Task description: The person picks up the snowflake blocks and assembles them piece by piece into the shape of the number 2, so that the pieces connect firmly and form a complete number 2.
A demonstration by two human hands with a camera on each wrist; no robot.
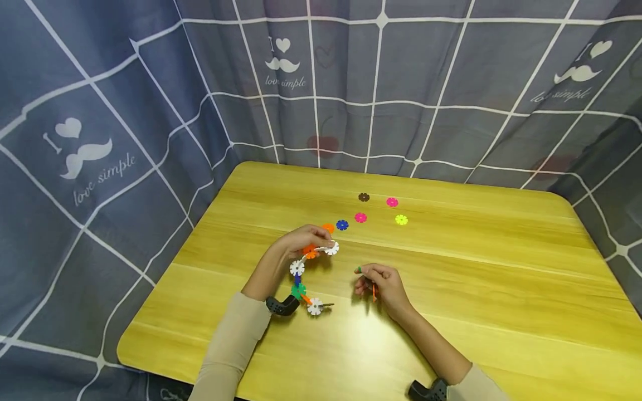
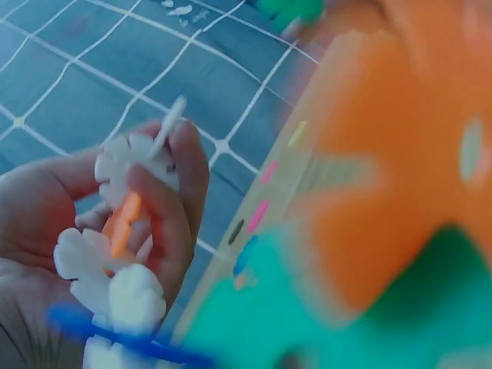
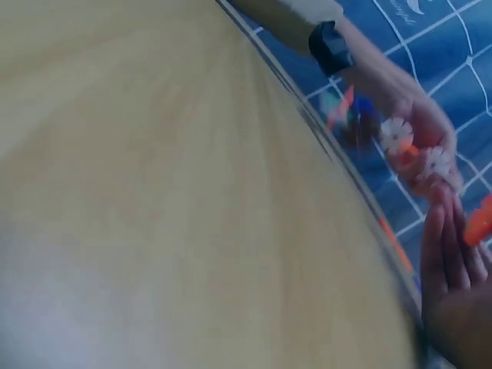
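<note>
My left hand [image 1: 301, 239] pinches the upper end of a chain of slotted flower-shaped plastic discs, at a white disc [image 1: 332, 248]. Below the fingers the chain curves down past an orange disc [image 1: 310, 252], another white disc [image 1: 297, 268] and a green disc [image 1: 298, 291] to a white disc [image 1: 315, 306] with a dark one seen edge-on. Close to the left wrist camera, a blurred orange disc [image 2: 392, 177] fills the right side. Apart from the chain, my right hand [image 1: 386, 284] holds an orange disc [image 1: 374, 292]; a small green piece [image 1: 358, 269] shows at its fingertips.
Loose discs lie on the wooden table [image 1: 476, 245] beyond the hands: orange [image 1: 328, 228], blue [image 1: 342, 225], pink [image 1: 360, 218], brown [image 1: 364, 197], another pink [image 1: 392, 202] and yellow [image 1: 401, 220]. A grey checked curtain [image 1: 346, 67] hangs behind the table and along its left.
</note>
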